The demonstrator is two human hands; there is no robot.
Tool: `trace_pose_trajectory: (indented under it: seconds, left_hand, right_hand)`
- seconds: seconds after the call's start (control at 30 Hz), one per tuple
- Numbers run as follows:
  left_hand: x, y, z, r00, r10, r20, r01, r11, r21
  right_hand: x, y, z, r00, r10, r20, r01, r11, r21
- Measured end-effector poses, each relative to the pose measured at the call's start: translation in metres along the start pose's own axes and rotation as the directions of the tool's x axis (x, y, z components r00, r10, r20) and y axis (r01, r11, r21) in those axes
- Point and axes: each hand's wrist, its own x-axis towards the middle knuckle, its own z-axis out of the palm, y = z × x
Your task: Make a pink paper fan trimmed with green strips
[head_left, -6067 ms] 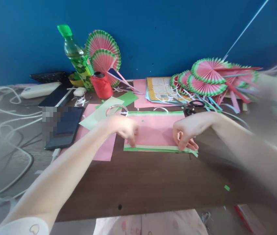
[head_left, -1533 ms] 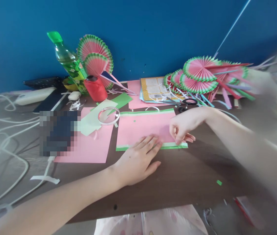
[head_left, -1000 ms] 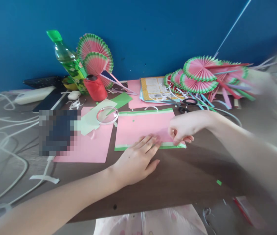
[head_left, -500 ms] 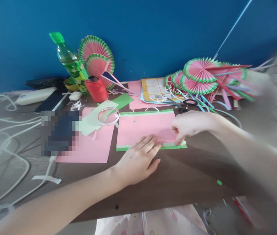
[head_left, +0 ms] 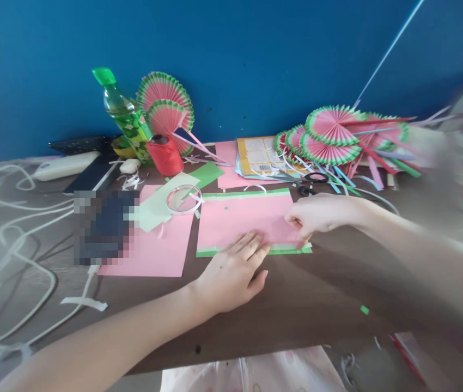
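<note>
A sheet of pink paper [head_left: 248, 218] with green strips along its far and near edges lies flat on the table. My left hand [head_left: 237, 269] rests palm down, fingers stretched out, across its near edge. At the sheet's right end is my right hand [head_left: 317, 215], its fingers curled and tips touching the paper near the lower right corner. Whether those fingers pinch anything is hidden. A clear roll of tape [head_left: 184, 199] sits by the sheet's far left corner, partly over pale green paper [head_left: 158, 209].
Another pink sheet [head_left: 166, 256] lies to the left. Behind are a green-capped bottle [head_left: 127, 117], a red thread spool [head_left: 165, 156], folded paper fans [head_left: 331, 144] and black-handled scissors [head_left: 316, 177]. White cables [head_left: 54, 277] loop on the left of the brown table [head_left: 297, 305].
The view has tilted up slightly, so everything sits a little lower. My left hand keeps its place on the sheet; my right fingertips have slid slightly toward its lower right corner.
</note>
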Motion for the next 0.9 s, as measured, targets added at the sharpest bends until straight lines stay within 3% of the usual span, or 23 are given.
trace_pose_trajectory:
  seconds: [0.53,0.73,0.9]
  left_hand:
    - [0.000,0.001,0.002,1.000,-0.018,-0.020,0.018,1.000,-0.004]
    - [0.001,0.001,0.002,1.000,-0.026,-0.002,0.026,0.999,-0.024]
    - [0.000,0.000,0.004,0.999,-0.044,0.001,0.044,0.998,-0.039]
  right_hand:
    - [-0.008,0.008,0.007,0.997,0.079,-0.016,-0.079,0.996,0.033]
    - [-0.006,0.017,0.006,1.000,-0.006,0.021,0.002,0.984,0.178]
    - [-0.009,0.010,0.007,0.997,0.016,-0.071,-0.008,0.994,0.113]
